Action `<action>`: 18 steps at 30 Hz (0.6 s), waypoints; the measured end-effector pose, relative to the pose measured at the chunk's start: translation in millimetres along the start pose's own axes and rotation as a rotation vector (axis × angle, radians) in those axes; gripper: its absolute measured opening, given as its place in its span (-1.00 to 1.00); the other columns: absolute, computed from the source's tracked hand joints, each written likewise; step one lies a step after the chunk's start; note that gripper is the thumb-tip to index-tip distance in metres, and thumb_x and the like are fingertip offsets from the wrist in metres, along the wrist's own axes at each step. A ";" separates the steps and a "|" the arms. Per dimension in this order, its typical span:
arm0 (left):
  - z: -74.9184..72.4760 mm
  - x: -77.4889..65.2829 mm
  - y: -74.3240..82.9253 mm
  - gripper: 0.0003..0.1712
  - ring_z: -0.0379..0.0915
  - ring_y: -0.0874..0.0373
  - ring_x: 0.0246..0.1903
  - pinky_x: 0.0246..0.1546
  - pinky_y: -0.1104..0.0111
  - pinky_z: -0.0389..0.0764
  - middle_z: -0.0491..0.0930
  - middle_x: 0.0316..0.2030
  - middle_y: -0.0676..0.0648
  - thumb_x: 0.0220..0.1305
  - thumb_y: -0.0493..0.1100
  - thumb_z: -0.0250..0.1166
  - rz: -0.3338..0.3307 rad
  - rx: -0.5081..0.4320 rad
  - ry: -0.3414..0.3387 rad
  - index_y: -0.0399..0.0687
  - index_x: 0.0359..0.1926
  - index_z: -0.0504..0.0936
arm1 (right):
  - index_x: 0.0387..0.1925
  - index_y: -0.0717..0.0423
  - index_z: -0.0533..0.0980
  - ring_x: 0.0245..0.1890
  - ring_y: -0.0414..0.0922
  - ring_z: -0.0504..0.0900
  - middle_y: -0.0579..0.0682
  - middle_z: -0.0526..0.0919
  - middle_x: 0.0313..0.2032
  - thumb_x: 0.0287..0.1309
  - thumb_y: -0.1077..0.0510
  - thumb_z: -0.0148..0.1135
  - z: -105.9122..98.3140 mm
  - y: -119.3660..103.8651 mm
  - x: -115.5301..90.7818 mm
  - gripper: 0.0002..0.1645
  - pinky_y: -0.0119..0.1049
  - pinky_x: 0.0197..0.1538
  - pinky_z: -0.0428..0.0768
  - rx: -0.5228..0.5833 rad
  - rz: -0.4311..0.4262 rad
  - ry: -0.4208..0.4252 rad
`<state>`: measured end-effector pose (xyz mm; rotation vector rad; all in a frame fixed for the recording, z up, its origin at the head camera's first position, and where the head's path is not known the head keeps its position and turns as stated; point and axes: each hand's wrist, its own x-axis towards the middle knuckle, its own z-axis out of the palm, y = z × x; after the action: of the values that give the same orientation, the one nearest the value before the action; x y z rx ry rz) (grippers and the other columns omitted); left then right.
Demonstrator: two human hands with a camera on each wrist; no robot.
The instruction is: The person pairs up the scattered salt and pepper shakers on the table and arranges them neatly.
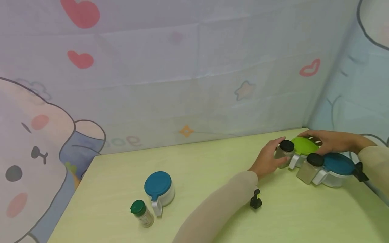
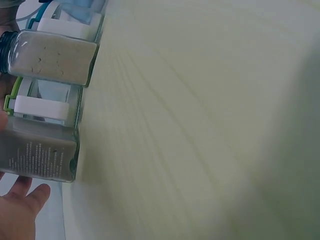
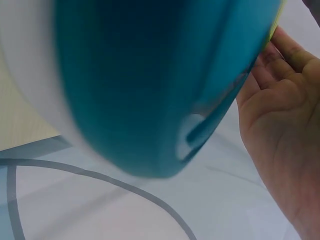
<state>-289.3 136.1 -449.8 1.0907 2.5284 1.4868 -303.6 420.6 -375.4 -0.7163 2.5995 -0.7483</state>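
My left hand (image 1: 267, 158) is curved round a black-capped square spice jar (image 1: 285, 156), thumb on the near side and fingers behind. The same jar (image 2: 37, 150), with grey contents, shows printed text in the left wrist view. My right hand (image 1: 332, 140) holds a green-lidded seasoning pot (image 1: 305, 145) from behind and the side, its fingers (image 3: 275, 65) bent at the lid's edge. Between the two pots' white handles stands a second black-capped jar (image 1: 310, 168) with beige contents. At the right end of the row is a blue-lidded pot (image 1: 334, 177), under my right wrist.
Farther left on the table (image 1: 212, 155) stand another blue-lidded pot (image 1: 159, 189) with a white handle and a green-capped shaker (image 1: 143, 214). A printed cloth (image 1: 170, 84) hangs along the table's back edge. Wrist cameras (image 1: 256, 200) are strapped to both arms.
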 end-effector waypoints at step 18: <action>6.6 7.1 10.6 -0.30 0.35 0.34 0.33 0.28 0.53 0.39 0.43 0.35 0.10 0.41 -0.06 0.33 -0.029 0.054 0.070 0.04 0.48 0.30 | 0.51 0.13 0.17 0.14 -0.60 0.27 0.16 0.31 0.39 0.15 0.07 0.48 -0.2 -2.4 -0.2 0.00 0.01 0.22 0.48 0.012 0.004 -0.020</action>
<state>-286.5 148.4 -442.9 1.0209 2.6340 1.4833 -302.6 419.1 -373.8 -0.7104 2.5758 -0.7516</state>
